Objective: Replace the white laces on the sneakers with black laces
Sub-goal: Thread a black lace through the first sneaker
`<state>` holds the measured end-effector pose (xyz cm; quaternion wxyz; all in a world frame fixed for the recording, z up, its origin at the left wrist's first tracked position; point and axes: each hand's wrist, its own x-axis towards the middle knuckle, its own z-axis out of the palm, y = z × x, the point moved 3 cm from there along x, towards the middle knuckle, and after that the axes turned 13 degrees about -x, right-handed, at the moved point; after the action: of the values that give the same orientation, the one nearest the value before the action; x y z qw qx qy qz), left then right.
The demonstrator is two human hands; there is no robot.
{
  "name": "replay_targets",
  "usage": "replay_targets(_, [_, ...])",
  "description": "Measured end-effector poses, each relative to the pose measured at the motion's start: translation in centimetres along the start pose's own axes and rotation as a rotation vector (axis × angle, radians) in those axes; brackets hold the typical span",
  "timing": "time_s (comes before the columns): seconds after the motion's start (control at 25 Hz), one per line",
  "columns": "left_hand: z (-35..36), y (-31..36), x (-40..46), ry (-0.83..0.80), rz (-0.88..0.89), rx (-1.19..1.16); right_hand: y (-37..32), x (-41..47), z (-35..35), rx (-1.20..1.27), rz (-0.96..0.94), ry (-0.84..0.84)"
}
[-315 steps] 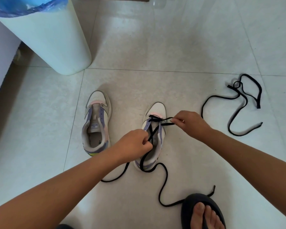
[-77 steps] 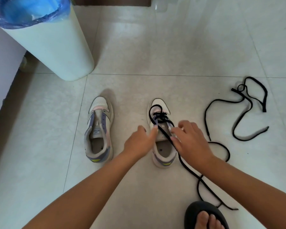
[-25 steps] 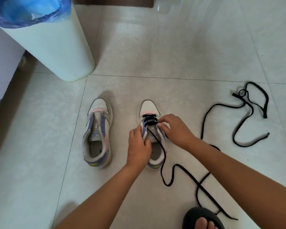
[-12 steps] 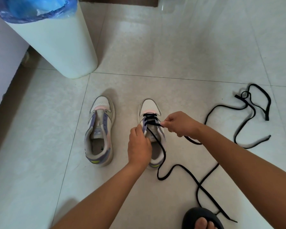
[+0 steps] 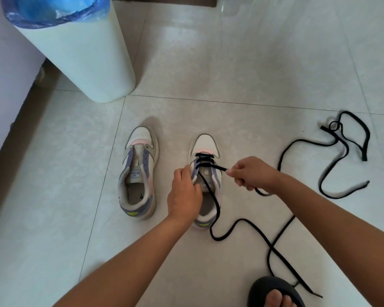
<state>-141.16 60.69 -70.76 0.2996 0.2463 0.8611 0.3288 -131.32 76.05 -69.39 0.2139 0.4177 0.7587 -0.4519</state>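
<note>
Black lace (image 5: 211,193), one, partly threaded: it crosses the top eyelets of the right-hand sneaker (image 5: 205,173) near the toe, and I count roughly three crossings there. My right hand (image 5: 252,172) has its fingers curled round one strand of it, pinched at the fingertips and drawn taut to the right of the shoe. The other strand runs down over the shoe's opening, off the heel and loops across the floor tiles (image 5: 230,74) toward the dark sandal (image 5: 275,292) on my foot at the bottom edge. My left hand (image 5: 183,193) grips the left side of the same sneaker at the eyelet flap, fingers bent over its edge; it covers part of the shoe's collar.

Left-hand sneaker (image 5: 139,173), one: stands beside the first, apart from it, toe pointing away from me, eyelets bare, tongue label showing.

Second black lace (image 5: 332,156), one: lies loose in coils on the tiles to the right, well apart from both shoes.

White bin (image 5: 80,56), one, with a blue liner (image 5: 53,9): stands at upper left, near a wall.
</note>
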Motion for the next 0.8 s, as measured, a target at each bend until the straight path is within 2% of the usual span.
replay_targets(0.04, [0.0,0.0,0.0,0.014,-0.011,-0.002,0.5,-0.4,0.1,0.167,0.060,-0.159])
replay_targets(0.08, [-0.1,-0.1,0.0,0.029,-0.023,-0.003,1.1,-0.7,-0.1,0.242,0.084,-0.247])
replay_targets(0.16, [-0.5,-0.3,0.2,0.064,-0.061,-0.020,2.1,-1.5,-1.3,0.158,0.048,-0.225])
replay_targets(0.28, [-1.0,-0.5,0.7,0.096,-0.103,-0.043,3.4,-2.8,-3.8,-0.325,-0.074,0.182])
replay_targets(0.32, [-1.0,-0.4,0.8,0.098,-0.106,-0.022,3.9,-3.2,-4.6,-0.444,-0.113,0.330])
replay_targets(0.36, [-1.1,-0.2,0.8,0.096,-0.107,0.005,4.7,-3.5,-5.3,-0.457,-0.130,0.434])
replay_targets(0.4, [-1.1,-0.1,0.7,0.090,-0.103,0.032,5.6,-4.0,-6.1,-0.366,-0.107,0.507])
replay_targets(0.56, [-1.8,-0.4,0.9,0.081,-0.046,0.127,9.8,-5.7,-9.8,0.387,0.046,0.640])
replay_targets(0.8, [-2.4,0.0,0.9,0.075,-0.072,0.074,13.5,-6.3,-11.3,0.845,0.024,0.649])
